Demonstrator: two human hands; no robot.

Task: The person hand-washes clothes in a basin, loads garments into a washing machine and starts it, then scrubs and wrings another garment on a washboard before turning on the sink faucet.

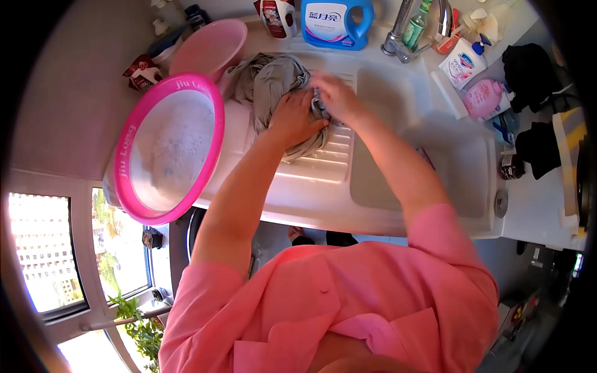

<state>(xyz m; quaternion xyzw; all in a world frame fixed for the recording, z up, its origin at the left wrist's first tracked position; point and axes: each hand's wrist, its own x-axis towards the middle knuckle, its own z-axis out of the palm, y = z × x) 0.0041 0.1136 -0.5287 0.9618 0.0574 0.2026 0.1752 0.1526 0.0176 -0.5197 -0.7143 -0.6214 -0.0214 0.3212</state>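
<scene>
A wet grey-green cloth (264, 81) lies bunched on the ribbed washboard (333, 161) of the white sink unit. My left hand (297, 118) rests on the cloth with its fingers spread over it. Close by on the right, my right hand (336, 98) is at the cloth's edge; its fingers are blurred by motion, and their grip cannot be made out. Left of the cloth, a pink-rimmed basin (217, 133) holds sudsy water.
A pale pink basin (208, 50), a blue detergent bottle (336, 25) and a faucet (444, 22) stand along the back. Right of the sink basin (423, 174) are a white pump bottle (463, 62), a pink bottle (484, 98) and black cloths (532, 74).
</scene>
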